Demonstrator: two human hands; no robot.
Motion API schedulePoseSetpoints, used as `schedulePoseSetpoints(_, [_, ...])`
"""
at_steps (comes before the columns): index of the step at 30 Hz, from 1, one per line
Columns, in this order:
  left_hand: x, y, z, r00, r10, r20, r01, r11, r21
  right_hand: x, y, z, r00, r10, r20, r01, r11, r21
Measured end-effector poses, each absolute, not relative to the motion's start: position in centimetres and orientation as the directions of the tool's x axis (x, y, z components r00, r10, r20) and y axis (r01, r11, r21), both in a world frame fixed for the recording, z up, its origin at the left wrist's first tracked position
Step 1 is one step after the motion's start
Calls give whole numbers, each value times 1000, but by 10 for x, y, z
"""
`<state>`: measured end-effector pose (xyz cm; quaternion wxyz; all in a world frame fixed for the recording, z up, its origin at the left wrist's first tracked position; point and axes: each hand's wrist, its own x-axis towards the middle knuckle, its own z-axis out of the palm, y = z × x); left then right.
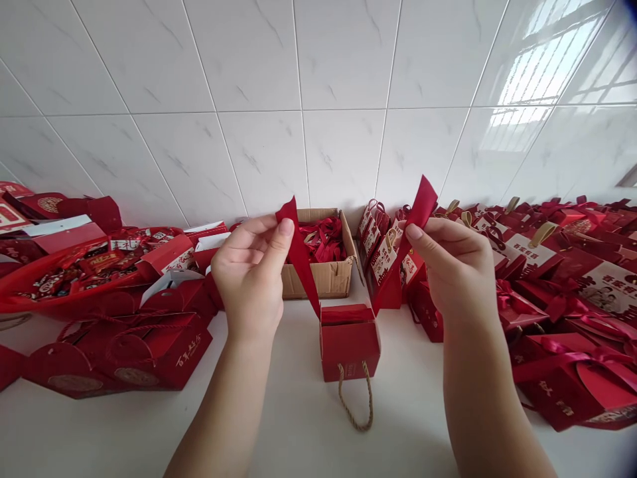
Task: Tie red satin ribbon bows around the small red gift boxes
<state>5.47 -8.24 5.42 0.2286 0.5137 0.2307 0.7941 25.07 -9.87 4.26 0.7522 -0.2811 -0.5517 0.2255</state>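
Note:
A small red gift box [349, 344] stands on the white surface in front of me, a tan rope handle [355, 398] hanging down its front. A red ribbon [304, 262] runs under or around the box and rises on both sides. My left hand [253, 272] pinches the ribbon's left end between thumb and fingers, above and left of the box. My right hand [455, 262] pinches the right end [421, 202], above and right of the box. Both ends are held up and pulled apart.
A brown cardboard box [323, 277] holding red ribbons sits behind the gift box. A red tray of wrapped sweets [74, 275] and flat red boxes [124, 352] lie at left. Several finished ribboned boxes [562, 312] crowd the right. A white tiled wall [298, 99] rises behind.

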Motion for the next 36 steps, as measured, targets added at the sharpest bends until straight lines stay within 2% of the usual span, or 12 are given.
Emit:
schedulePoseSetpoints(10, [53,-90,61,-357,639,681,-185,-763,619,250,-102,43,266,650,712,32,732,-680])
schedulePoseSetpoints(14, [51,-90,61,-343,626,701,-154,-773,615,250,-103,42,265,650,713,63,726,-685])
schedulePoseSetpoints(22, [53,-91,61,-373,581,724,-107,-802,588,249,-105,44,241,671,701,-20,726,-688])
schedulePoseSetpoints(29, [54,-91,60,-374,580,724,-144,-807,573,249,-104,44,249,659,710,34,727,-686])
schedulePoseSetpoints(36, [54,-90,59,-367,580,727,-135,-807,575,250,-105,44,225,684,693,0,712,-702])
